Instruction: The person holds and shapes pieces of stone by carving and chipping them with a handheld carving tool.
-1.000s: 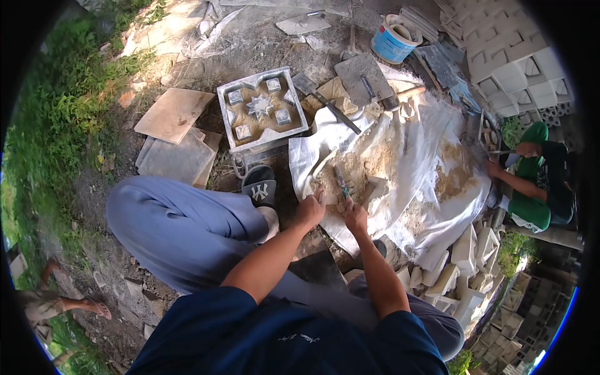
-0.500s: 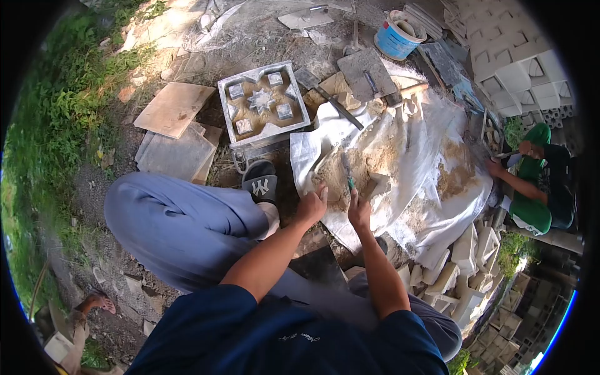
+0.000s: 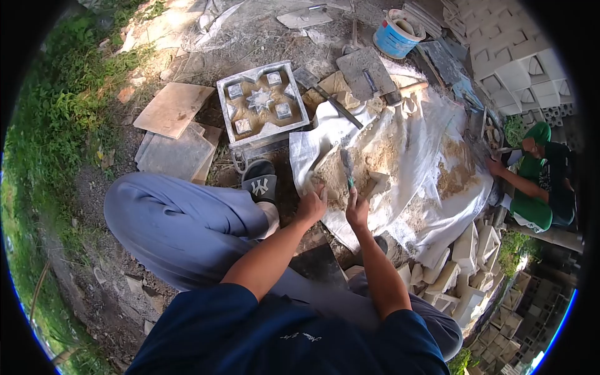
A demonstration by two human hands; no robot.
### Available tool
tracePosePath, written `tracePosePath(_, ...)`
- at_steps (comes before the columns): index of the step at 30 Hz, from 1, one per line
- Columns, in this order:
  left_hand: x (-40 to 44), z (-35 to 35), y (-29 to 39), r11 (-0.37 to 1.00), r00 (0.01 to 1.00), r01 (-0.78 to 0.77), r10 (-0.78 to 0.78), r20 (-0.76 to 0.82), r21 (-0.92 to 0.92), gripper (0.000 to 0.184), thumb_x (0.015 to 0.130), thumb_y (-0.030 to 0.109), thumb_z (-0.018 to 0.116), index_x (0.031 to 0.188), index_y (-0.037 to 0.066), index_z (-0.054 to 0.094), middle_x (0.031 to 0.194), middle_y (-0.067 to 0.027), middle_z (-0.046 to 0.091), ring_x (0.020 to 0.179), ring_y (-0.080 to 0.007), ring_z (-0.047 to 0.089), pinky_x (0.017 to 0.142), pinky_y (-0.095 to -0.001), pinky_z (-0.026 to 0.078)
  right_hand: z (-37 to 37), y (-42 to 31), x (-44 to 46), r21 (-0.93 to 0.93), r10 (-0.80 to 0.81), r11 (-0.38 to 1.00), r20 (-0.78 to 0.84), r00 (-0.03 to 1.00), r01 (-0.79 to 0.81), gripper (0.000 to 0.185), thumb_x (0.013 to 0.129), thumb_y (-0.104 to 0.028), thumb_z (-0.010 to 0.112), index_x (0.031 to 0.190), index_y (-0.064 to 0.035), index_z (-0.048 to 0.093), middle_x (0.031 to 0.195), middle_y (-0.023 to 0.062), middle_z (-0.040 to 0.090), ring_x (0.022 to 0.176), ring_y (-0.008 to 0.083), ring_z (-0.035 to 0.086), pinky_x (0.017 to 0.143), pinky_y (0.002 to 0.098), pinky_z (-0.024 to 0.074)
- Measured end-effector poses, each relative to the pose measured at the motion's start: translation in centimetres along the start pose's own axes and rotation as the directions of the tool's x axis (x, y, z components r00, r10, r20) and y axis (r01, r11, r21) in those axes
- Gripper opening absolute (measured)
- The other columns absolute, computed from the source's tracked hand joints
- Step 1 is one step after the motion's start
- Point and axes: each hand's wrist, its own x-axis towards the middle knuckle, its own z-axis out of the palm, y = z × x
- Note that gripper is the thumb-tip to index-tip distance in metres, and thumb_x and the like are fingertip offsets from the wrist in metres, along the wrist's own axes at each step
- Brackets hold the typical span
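My right hand (image 3: 357, 211) is closed around the green handle of a trowel (image 3: 347, 164). The trowel's dusty blade points away from me, over sandy powder (image 3: 369, 159) heaped on a white sack sheet (image 3: 390, 219). To its left, my left hand (image 3: 311, 204) has its fingers curled at the near edge of the heap, beside a sand-coated lump; what it grips is hard to make out. Beyond my left hand stands a square metal mould (image 3: 233, 139) with a star-shaped centre and several raised blocks inside.
Flat boards (image 3: 174, 153) lie left of the mould. A flat bar (image 3: 337, 107) crosses the sheet's far edge. A blue bucket (image 3: 397, 39) stands at the back. Cast blocks (image 3: 464, 250) are piled at right, near a co-worker (image 3: 539, 181) in green and black.
The trowel has shifted slightly up and left with my right hand. My left hand stays nearly in place. The bare foot at lower left has gone from view.
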Motion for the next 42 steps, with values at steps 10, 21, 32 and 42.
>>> tracePosePath(10, -0.3, 0.6, -1.1, 0.991, 0.994, -0.100, 0.104, -0.037, 0.093, 0.034, 0.094, 0.035, 0.051, 0.093, 0.008, 0.071, 0.060, -0.0262, 0.058, 0.057, -0.0428, 0.062, 0.051, -0.0494, 0.051, 0.0, -0.5, 0.0, -0.104, 0.020, 0.994, 0.001, 1.000, -0.020, 0.057, 0.097, -0.043, 0.047, 0.074, 0.0062, 0.063, 0.069, 0.0329, 0.056, 0.070, 0.0481, 0.060, 0.061, 0.0533, 0.0421)
tracePosePath(21, 0.1, 1.0, -2.0, 0.889, 0.894, -0.395, 0.430, -0.125, 0.233, 0.036, 0.096, 0.030, 0.048, 0.117, 0.004, 0.059, 0.063, -0.0242, 0.058, 0.047, -0.0422, 0.055, 0.048, -0.0465, 0.049, 0.6, -1.1, 0.0, -0.214, -0.012, 0.977, 0.031, 0.999, 0.018, 0.052, 0.095, -0.042, 0.050, 0.075, 0.0036, 0.066, 0.071, 0.0328, 0.057, 0.074, 0.0495, 0.059, 0.065, 0.0541, 0.0442)
tracePosePath(32, -0.1, -0.3, -0.7, 0.999, 0.990, -0.032, 0.033, 0.140, -0.006, 0.044, 0.094, 0.041, 0.050, 0.106, 0.002, 0.065, 0.074, -0.0301, 0.062, 0.070, -0.0442, 0.065, 0.062, -0.0510, 0.054, -0.3, -2.0, -0.2, -0.212, 0.036, 0.977, 0.048, 0.998, -0.026, 0.061, 0.097, -0.046, 0.046, 0.072, 0.0073, 0.062, 0.069, 0.0337, 0.055, 0.075, 0.0479, 0.061, 0.062, 0.0543, 0.0425)
tracePosePath(42, 0.2, -0.7, 0.2, 0.999, 0.992, -0.001, -0.003, 0.124, 0.037, 0.038, 0.096, 0.039, 0.046, 0.112, 0.009, 0.065, 0.065, -0.0275, 0.060, 0.062, -0.0426, 0.063, 0.059, -0.0499, 0.052, -0.3, -0.2, 0.1, -0.250, 0.005, 0.968, 0.045, 0.999, 0.007, 0.061, 0.097, -0.045, 0.044, 0.072, 0.0079, 0.061, 0.065, 0.0316, 0.056, 0.066, 0.0490, 0.058, 0.060, 0.0542, 0.0422)
